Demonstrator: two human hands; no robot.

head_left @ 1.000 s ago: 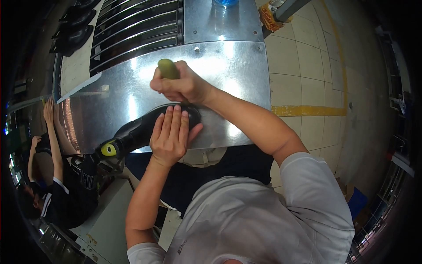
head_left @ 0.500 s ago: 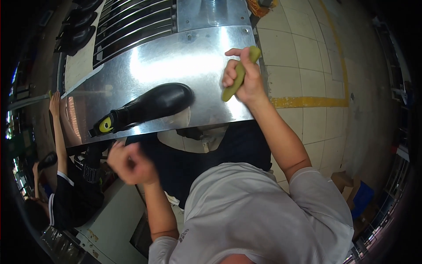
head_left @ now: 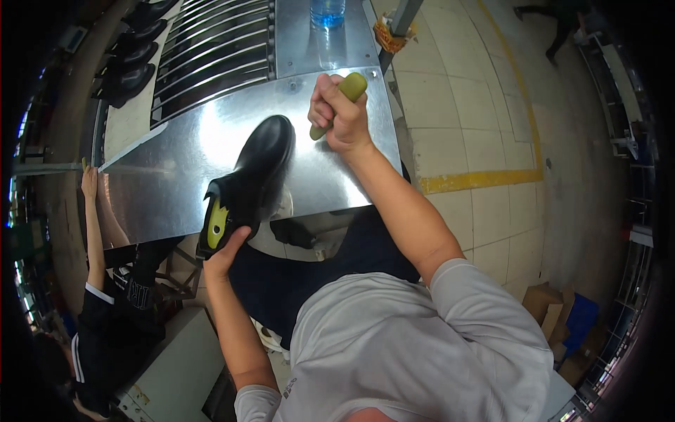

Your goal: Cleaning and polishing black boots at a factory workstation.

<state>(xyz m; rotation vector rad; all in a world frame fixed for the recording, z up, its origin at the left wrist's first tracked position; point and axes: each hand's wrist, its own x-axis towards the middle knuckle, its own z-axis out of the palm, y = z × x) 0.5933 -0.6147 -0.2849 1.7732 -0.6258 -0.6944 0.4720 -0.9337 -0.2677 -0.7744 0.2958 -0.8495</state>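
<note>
- Head view: your left hand (head_left: 224,258) holds the black shoe (head_left: 261,156) by its heel end.
- Its toe lies over the metal table (head_left: 165,186), pointing away from you; the heel passes the near edge.
- Your right hand (head_left: 342,118) is wrapped around an olive-green bar (head_left: 354,86), apart from the shoe.

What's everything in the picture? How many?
Table: one, silver, middle
Shoe: one, black, across table edge
Stick: one, olive green, right of shoe
Other shoes: about four, black, upper left
Bars: several, silver, upper left
Bottle: one, clear and blue, top
Cabinet: one, pale grey, lower left
Floor stripes: two, yellow, right
Boxes: some, brown, lower right
Other people: at least two, dark clothes, left, upper right
Left hand: one, bare, holding shoe
Right hand: one, bare, gripping stick
</note>
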